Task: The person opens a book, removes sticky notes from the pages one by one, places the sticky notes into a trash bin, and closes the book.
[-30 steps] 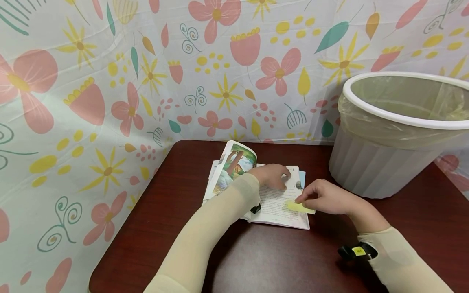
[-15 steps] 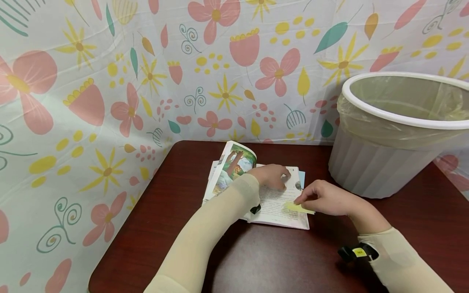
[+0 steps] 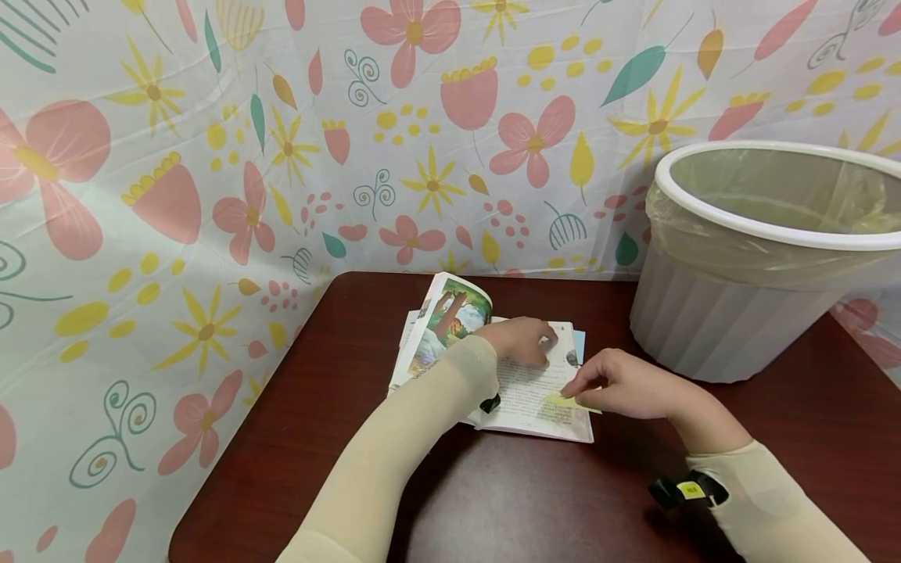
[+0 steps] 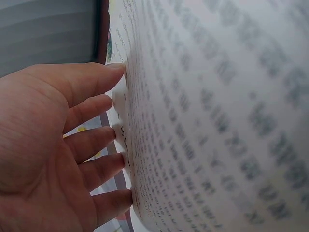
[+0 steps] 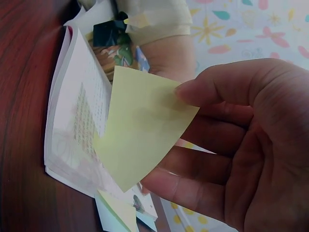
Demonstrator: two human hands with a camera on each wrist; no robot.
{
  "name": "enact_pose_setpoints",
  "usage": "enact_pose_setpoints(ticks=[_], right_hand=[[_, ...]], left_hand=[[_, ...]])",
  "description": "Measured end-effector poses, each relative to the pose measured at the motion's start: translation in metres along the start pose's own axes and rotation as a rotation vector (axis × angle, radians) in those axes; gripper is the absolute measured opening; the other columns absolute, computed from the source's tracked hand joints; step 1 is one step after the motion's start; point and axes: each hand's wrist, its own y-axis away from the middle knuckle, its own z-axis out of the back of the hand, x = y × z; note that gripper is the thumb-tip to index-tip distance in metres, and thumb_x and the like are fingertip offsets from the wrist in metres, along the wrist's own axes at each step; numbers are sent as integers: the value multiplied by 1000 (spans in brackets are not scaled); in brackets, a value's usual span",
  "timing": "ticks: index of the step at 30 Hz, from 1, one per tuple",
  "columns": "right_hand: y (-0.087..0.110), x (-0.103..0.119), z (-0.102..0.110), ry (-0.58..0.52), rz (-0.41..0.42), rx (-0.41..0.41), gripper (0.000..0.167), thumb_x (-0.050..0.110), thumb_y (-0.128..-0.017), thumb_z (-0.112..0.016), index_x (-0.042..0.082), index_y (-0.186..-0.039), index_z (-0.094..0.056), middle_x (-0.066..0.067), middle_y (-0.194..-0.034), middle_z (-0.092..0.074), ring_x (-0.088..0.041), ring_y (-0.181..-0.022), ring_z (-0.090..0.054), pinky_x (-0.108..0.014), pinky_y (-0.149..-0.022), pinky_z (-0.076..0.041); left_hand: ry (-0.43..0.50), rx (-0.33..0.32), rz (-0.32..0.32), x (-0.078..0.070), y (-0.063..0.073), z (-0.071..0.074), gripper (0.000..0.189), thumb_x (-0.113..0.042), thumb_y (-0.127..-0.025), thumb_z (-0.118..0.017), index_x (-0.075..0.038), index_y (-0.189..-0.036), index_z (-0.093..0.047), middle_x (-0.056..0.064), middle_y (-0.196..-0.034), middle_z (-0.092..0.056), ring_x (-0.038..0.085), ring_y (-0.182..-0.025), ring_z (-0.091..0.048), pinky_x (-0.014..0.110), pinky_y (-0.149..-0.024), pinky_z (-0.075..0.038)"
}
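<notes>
An open book [image 3: 524, 391] lies on the dark red table, with a printed text page on the right and a colour picture on the curled left page. My left hand [image 3: 519, 342] rests across the text page. In the left wrist view, its slightly bent fingers [image 4: 104, 137] touch the page with their tips and hold nothing. Over the lower right of the book, my right hand [image 3: 626, 385] pinches a yellow sticky note [image 5: 145, 123] by one corner, between thumb and fingers. In the head view the note is seen nearly edge-on; whether it touches the page, I cannot tell.
A grey wastebasket [image 3: 711, 313] with a white rim and clear liner stands at the back right of the table [image 3: 493, 500]. Pale blue paper [image 3: 579, 344] sticks out from the book's right edge. A flower-print curtain [image 3: 436, 117] hangs behind and to the left.
My right hand has shifted slightly left with the sticky note, which now shows less of its face in the head view. My left hand and the book have stayed put.
</notes>
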Motion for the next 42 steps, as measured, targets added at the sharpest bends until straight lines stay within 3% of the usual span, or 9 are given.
enact_pose_setpoints(ticks=[9, 18, 23, 33, 42], right_hand=[[1, 5, -2, 45, 56, -46, 18, 6, -95, -69, 11, -106, -83, -4, -104, -80, 4, -92, -66, -22, -76, -58], [0, 6, -1, 43, 26, -211, 17, 9, -97, -70, 17, -106, -81, 3, -89, -74, 0, -69, -52, -23, -60, -49], [-1, 5, 0, 20, -3, -279, 17, 10, -99, -68, 18, -109, -79, 4, -86, -73, -3, -67, -57, -24, -60, -51], [0, 4, 2, -9, 3, -320, 19, 7, -100, -65, 14, -112, -77, 0, -87, -73, -6, -66, -61, -25, -60, -52], [3, 9, 6, -22, 67, -358, 16, 7, -99, -66, 18, -105, -76, 1, -85, -72, -8, -67, -61, -24, -59, -52]], left_hand=[[-20, -2, -21, 2, -3, -1, 53, -36, -96, -70, -31, -147, -57, -12, -156, -50, 10, -146, -46, 30, -115, -43], [3, 14, -38, 4, -5, -1, 54, -35, -98, -68, -30, -149, -55, -11, -158, -48, 12, -147, -45, 32, -114, -45], [-3, 7, -37, 4, -4, 0, 53, -36, -98, -68, -30, -149, -55, -11, -158, -48, 11, -147, -44, 32, -115, -44], [5, 6, -21, 3, -4, -2, 53, -35, -98, -69, -31, -148, -55, -12, -157, -49, 11, -146, -46, 31, -113, -45], [7, -4, -31, 4, -1, -3, 52, -35, -99, -68, -30, -149, -55, -12, -157, -49, 11, -145, -47, 31, -113, -45]])
